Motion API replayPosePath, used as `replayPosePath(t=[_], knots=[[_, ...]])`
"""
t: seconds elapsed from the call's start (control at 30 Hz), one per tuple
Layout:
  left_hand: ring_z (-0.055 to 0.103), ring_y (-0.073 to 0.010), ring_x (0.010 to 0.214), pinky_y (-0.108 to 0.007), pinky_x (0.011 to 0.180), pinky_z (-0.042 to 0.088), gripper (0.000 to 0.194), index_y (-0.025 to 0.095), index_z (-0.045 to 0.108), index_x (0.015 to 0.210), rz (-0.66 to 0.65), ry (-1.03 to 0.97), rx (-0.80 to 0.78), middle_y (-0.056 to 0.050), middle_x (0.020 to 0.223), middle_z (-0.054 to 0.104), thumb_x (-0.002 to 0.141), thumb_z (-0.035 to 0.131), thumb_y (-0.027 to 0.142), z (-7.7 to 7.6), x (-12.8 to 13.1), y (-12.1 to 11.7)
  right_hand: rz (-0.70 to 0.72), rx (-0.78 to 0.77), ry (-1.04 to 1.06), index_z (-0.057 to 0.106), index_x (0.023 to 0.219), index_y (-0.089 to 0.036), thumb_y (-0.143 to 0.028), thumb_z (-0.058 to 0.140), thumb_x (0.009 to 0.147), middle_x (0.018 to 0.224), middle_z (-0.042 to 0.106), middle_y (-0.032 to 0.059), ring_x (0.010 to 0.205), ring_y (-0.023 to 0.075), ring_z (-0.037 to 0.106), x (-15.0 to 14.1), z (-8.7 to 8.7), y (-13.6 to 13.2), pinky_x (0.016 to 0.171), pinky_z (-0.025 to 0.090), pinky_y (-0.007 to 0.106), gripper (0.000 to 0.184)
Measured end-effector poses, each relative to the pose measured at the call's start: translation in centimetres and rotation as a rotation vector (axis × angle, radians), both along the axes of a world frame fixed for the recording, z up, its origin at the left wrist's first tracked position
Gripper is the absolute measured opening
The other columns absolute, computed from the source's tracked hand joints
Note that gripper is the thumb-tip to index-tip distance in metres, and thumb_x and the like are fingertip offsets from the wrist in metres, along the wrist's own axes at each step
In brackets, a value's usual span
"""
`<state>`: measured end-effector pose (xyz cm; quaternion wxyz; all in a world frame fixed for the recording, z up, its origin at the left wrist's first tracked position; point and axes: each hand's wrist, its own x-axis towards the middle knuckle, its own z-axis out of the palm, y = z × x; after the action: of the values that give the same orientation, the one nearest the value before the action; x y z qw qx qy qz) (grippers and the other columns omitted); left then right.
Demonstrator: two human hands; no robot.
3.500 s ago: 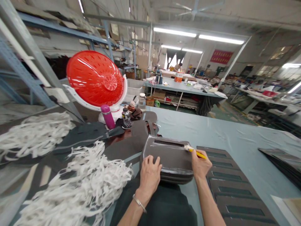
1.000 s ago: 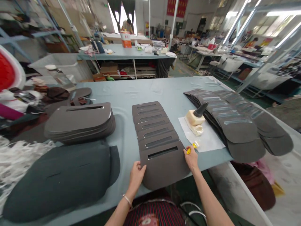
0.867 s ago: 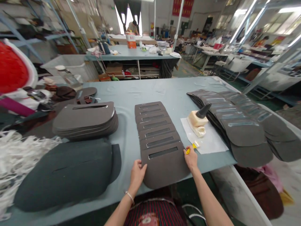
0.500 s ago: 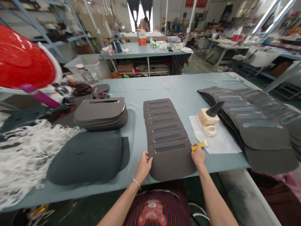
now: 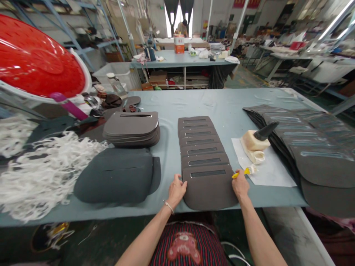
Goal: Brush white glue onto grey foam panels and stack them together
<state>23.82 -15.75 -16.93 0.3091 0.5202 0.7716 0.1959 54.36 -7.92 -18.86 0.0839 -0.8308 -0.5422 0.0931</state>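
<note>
Overlapping dark grey panels [image 5: 209, 192], each with a slot outlined in white, lie in a fanned row in front of me. My left hand [image 5: 177, 190] grips the left edge of the nearest panel, its thumb and fingertips at the border. My right hand [image 5: 240, 184] is closed on a small yellow-handled brush [image 5: 246, 172] and rests against that panel's right edge. The brush's pale bristles point right, over a white sheet [image 5: 273, 177]. On the sheet stands a cream container [image 5: 251, 142] with a black cone-shaped piece [image 5: 266, 130] leaning from it.
To the left are a stack of slotted grey panels [image 5: 130, 127], dark rounded panels [image 5: 116, 177] and a heap of white strips [image 5: 52, 173]. More fanned panels [image 5: 321, 162] cover the right side. A red basin [image 5: 41, 59] tilts at upper left. A person [image 5: 182, 28] is far back.
The view has turned left, so everything sits farther right in the picture. Both hands keep their places at the panel's edges, with the brush still in my right hand.
</note>
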Motion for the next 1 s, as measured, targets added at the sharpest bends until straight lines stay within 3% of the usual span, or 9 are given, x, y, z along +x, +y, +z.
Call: replayPosePath(t=[0.53, 1.0], knots=[[0.062, -0.0172, 0.077, -0.026, 0.064, 0.034, 0.035, 0.021, 0.04, 0.109, -0.015, 0.066, -0.045, 0.0, 0.078, 0.065, 0.08, 0.057, 0.03, -0.8, -0.1, 0.4, 0.074, 0.0, -0.091, 0.045, 0.113, -0.019, -0.012, 0.04, 0.086, 0.093, 0.06, 0.0066, 0.075, 0.0168, 0.061, -0.6, 0.6, -0.1, 0.06, 0.034, 0.026, 0.029], [0.061, -0.0172, 0.076, -0.026, 0.062, 0.033, 0.03, 0.022, 0.042, 0.106, -0.03, 0.042, -0.03, 0.001, 0.076, 0.064, 0.08, 0.055, 0.031, -0.4, -0.1, 0.2, 0.084, 0.019, -0.089, 0.045, 0.111, -0.019, -0.015, 0.044, 0.085, 0.092, 0.059, 0.0061, 0.078, 0.0167, 0.061, -0.6, 0.9, -0.1, 0.063, 0.037, 0.025, 0.027]])
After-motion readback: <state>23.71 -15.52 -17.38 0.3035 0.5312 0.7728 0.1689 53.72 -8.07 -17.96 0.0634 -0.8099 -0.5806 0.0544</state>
